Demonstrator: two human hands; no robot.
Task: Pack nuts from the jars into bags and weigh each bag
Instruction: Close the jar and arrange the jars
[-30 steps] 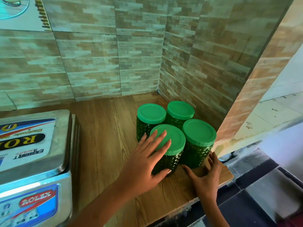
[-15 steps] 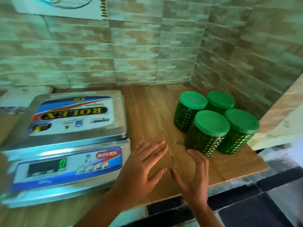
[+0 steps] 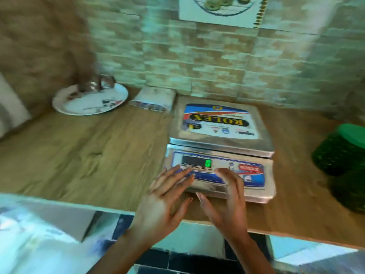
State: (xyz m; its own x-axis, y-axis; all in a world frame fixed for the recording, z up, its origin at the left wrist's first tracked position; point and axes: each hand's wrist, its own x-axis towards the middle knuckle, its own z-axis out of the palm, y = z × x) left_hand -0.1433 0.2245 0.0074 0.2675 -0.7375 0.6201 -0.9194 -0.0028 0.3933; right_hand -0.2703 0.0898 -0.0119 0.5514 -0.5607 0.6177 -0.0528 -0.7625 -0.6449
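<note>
A steel electronic scale (image 3: 221, 143) stands on the wooden counter (image 3: 94, 155), its green display reading 0. My left hand (image 3: 167, 196) and my right hand (image 3: 227, 196) hover side by side in front of the scale's front panel, fingers spread and straight, holding nothing. Whether the fingertips touch the panel is unclear because of blur. Green-lidded jars (image 3: 343, 153) stand at the right edge of the view, partly cut off. A folded stack of bags (image 3: 154, 99) lies behind the scale's left corner.
A white round plate (image 3: 90, 99) with a shiny object on it sits at the back left by the tiled wall. A calendar (image 3: 223, 8) hangs on the wall above the scale. The counter's front edge runs just under my wrists.
The view has swung left from the jars to the scale. Both hands left the jars and moved left, now in front of the scale's panel.
</note>
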